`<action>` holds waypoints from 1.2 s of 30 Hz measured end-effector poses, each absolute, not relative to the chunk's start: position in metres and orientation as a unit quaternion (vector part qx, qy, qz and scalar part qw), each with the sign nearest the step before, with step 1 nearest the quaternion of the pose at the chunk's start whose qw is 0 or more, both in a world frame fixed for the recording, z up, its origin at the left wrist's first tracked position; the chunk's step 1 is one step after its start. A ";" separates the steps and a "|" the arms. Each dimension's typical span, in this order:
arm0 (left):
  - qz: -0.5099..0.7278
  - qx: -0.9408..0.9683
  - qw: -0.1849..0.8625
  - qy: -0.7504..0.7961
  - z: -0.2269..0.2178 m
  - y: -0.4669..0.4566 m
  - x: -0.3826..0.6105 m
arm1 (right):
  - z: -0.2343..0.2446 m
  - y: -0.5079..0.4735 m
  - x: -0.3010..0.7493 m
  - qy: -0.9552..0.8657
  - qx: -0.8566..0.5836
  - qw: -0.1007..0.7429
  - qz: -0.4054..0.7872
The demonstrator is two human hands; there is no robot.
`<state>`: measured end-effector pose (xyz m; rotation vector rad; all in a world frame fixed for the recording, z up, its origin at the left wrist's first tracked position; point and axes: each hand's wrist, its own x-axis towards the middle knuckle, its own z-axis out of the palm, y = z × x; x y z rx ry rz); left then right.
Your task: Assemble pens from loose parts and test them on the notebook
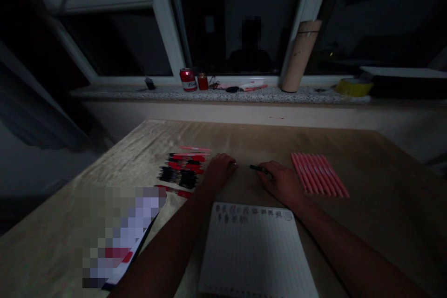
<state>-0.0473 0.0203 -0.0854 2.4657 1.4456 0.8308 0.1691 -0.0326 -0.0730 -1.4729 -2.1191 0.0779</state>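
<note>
One wide wooden table (366, 186) fills most of the view, lit dimly, with a stone window sill (279, 95) behind it. On the sill stand a tall cardboard tube (301, 56), a yellow roll of tape (353, 87) and a red can (187, 79).

Nearest the person lies an open lined notebook (254, 251). A single row of small dark scribbles runs along its top line and every line below is blank, so by my reckoning the marking of the page has only just started. A flat packet (115, 233), too blurred to make out, lies to the left of the notebook.

At right, well apart from the hands, a tidy row of pink pens (319, 174) lies side by side. At left, a looser cluster of red and black pens (183, 170) sits just beside the left hand (218, 170). Which of these groups has already been dealt with cannot be told from here.

Both hands rest on the table just beyond the notebook's top edge. The left hand is loosely curled, knuckles up, and whether it grips anything is hidden. The right hand (281, 181) pinches the near end of a dark pen (256, 167), which lies low over the table between the two hands, pointing toward the left one.
</note>
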 end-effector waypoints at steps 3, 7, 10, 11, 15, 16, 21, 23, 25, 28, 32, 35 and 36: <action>0.258 0.834 0.071 0.482 -0.087 0.021 -0.049 | -0.073 -0.032 0.169 -0.787 -0.553 0.272 0.028; 0.254 0.836 0.072 0.481 -0.087 0.021 -0.050 | -0.074 -0.032 0.169 -0.790 -0.548 0.274 0.026; 0.266 0.834 0.081 0.476 -0.087 0.022 -0.051 | -0.075 -0.031 0.169 -0.791 -0.544 0.279 0.024; 0.272 0.833 0.087 0.474 -0.088 0.022 -0.051 | -0.076 -0.031 0.169 -0.791 -0.544 0.279 0.024; 0.291 0.829 0.112 0.464 -0.090 0.024 -0.051 | -0.076 -0.031 0.169 -0.794 -0.541 0.277 0.024; 0.294 0.829 0.118 0.462 -0.090 0.025 -0.051 | -0.075 -0.031 0.169 -0.794 -0.540 0.277 0.023; 0.306 0.817 0.134 0.469 -0.090 0.027 -0.048 | -0.074 -0.032 0.168 -0.796 -0.543 0.268 0.013; 0.301 0.813 0.134 0.481 -0.090 0.027 -0.046 | -0.074 -0.033 0.168 -0.795 -0.545 0.265 0.010; 0.296 0.812 0.127 0.487 -0.090 0.028 -0.044 | -0.074 -0.033 0.167 -0.793 -0.548 0.267 0.006; 0.290 0.820 0.106 0.482 -0.088 0.027 -0.040 | -0.073 -0.033 0.167 -0.794 -0.548 0.263 0.005; 0.277 0.832 0.075 0.474 -0.088 0.027 -0.036 | -0.072 -0.033 0.166 -0.796 -0.549 0.257 0.009; 0.272 0.832 0.074 0.478 -0.089 0.028 -0.036 | -0.072 -0.033 0.165 -0.795 -0.551 0.254 0.011; 0.272 0.830 0.077 0.480 -0.090 0.028 -0.036 | -0.072 -0.033 0.165 -0.794 -0.552 0.255 0.010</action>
